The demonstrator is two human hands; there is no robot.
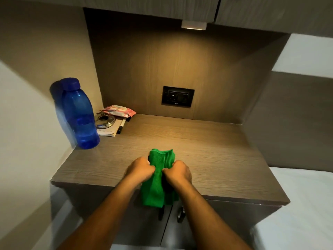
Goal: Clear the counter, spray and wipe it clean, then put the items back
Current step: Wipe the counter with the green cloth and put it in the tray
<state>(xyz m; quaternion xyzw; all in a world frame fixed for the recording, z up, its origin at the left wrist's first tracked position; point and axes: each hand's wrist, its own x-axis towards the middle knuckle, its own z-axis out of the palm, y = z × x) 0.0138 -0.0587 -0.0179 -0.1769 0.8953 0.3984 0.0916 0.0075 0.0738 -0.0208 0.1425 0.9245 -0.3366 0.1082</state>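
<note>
We grip green cloth (159, 175) with both hands, left hand (139, 168) and right hand (177, 171). Bench (207, 147) uncleared: blue bottle (79, 114), wipes pack (119, 110) remain; spraying, wiping pending.

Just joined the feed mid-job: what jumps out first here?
A bright green cloth gripped by both fists, left hand and right hand, at the counter's front edge. Next, a tall blue bottle standing at the left side, with a pink wipes pack behind it in the back corner.
</note>
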